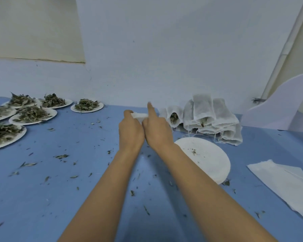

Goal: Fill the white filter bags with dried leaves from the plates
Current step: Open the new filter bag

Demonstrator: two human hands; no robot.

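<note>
Left hand (130, 132) and right hand (158, 133) pinch the filter bag (138, 116); if its mouth, hidden from us, tips, we spill the contents.

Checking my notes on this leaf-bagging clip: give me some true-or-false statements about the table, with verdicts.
1. The left hand and right hand hold one small white filter bag above the blue table. True.
2. The round white paper plate beside the right forearm is heaped with leaves. False: only a few crumbs lie on it.
3. The white paper plates heaped with dried leaves sit on the left. True.
4. The pile of filled white bags lies at the table's near edge. False: it stands by the far wall.
</note>
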